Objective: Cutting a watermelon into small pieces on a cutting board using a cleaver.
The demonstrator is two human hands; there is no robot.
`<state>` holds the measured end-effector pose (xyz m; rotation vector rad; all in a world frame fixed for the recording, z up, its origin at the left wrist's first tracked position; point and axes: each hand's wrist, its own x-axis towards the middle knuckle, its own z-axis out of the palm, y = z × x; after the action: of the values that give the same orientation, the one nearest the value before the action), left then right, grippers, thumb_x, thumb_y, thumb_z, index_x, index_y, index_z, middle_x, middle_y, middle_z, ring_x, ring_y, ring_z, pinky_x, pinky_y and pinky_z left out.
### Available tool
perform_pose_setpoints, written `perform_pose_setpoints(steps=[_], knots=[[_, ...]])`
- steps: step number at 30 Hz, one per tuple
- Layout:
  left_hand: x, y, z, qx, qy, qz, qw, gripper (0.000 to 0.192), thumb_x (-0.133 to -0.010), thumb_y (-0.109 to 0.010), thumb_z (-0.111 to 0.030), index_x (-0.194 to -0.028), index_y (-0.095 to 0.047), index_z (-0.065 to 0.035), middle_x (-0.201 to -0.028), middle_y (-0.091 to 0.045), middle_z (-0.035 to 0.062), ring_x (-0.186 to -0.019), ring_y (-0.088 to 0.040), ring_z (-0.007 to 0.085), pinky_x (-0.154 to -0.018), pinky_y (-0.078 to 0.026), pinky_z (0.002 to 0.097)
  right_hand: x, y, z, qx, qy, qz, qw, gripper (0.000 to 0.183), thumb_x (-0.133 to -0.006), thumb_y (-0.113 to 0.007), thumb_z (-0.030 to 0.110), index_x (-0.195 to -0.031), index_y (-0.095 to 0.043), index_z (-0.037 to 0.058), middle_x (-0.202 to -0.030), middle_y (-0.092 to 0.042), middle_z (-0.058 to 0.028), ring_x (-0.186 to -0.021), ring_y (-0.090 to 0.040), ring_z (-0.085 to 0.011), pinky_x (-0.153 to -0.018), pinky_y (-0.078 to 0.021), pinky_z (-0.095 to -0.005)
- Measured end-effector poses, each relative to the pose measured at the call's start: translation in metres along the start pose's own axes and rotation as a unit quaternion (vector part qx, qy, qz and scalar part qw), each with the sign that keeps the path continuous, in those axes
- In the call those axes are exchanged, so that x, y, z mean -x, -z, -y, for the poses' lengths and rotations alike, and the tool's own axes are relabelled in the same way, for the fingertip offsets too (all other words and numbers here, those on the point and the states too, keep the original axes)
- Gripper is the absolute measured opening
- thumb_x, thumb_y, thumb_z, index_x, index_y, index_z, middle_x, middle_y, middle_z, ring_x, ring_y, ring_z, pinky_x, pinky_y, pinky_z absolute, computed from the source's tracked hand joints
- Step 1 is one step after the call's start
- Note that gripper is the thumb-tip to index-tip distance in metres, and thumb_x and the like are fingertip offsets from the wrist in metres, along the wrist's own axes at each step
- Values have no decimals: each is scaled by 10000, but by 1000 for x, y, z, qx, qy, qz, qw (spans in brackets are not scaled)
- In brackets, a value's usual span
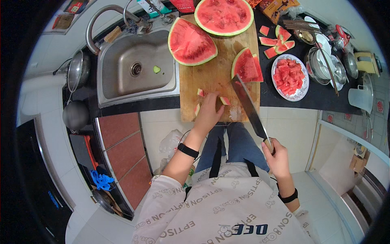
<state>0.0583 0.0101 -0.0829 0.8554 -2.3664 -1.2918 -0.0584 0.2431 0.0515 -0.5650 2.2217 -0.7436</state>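
My right hand (278,157) grips the handle of a large kitchen knife (249,108). Its blade slants up and left over the right side of a wooden cutting board (199,77), the tip close to the cut watermelon wedges (246,67). My left hand (207,111) is low over the board, thumb and fingers apart, beside a small piece of watermelon rind (225,101); whether it touches that piece is unclear. Another rind piece (200,92) lies above the hand, and a third (197,109) is partly hidden by it. A big watermelon chunk (192,42) and a watermelon half (224,16) rest at the back.
Right of the board, a patterned plate (290,97) holds watermelon cubes (288,77). Behind it lie several rind pieces (270,52). Stacked bowls (326,65) with chopsticks (328,65) stand farther right. A steel sink (118,77) and faucet (91,33) are on the left.
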Motion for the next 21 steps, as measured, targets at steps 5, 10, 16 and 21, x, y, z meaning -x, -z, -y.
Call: perform_pose_setpoints(steps=[5,10,16,21], knots=[[8,-1,-8,38,45,-51,997,339,-825,-683,-71,-1111,-530,25,-1102,-550,175,-1056,-568,320,-896,-466,367,4,-18,4,17,28,9,999,263,-910,-640,236,-976,-611,-17,-676,-605,-187,-562,-597,-311,-535,-470,-362],[10,-4,-1,77,81,-54,992,258,-857,-666,-59,-1074,-556,25,-1042,-573,143,-940,-626,280,-828,-504,330,7,-28,11,37,39,-1,999,257,-903,-640,220,-981,-607,-23,-758,-639,-235,-683,-650,-389,-589,-504,-409],[10,-12,-3,119,92,-88,985,193,-874,-640,-28,-1042,-564,30,-994,-580,135,-888,-646,235,-778,-520,302,5,-29,21,39,33,17,999,270,-903,-631,220,-988,-600,-34,-777,-639,-257,-710,-655,-404,-606,-514,-429],[8,-15,-2,116,109,-115,980,140,-839,-667,5,-962,-604,27,-910,-635,120,-833,-674,205,-738,-544,294,4,-32,19,55,24,26,998,283,-901,-631,231,-1002,-600,-31,-777,-641,-260,-694,-657,-403,-600,-517,-433]])
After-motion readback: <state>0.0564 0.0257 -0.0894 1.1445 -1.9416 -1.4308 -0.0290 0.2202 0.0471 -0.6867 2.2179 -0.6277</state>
